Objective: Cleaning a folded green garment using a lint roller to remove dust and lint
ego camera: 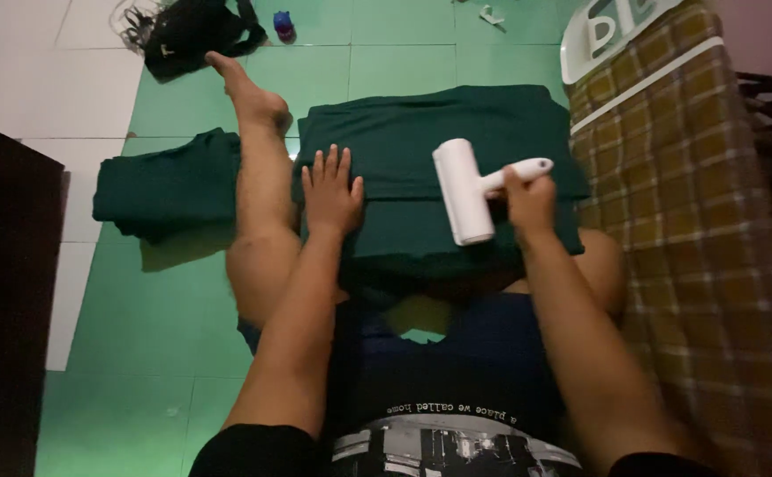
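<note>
A folded dark green garment lies across my lap and the floor in front of me. My left hand rests flat on its left part, fingers spread. My right hand grips the handle of a white lint roller, whose cylinder lies against the cloth between my two hands. My bare left leg stretches out to the left of the garment.
A second folded dark green cloth lies on the green tiled floor to the left. A black bag and small bottle sit at the far edge. A plaid mattress fills the right; dark furniture stands on the left.
</note>
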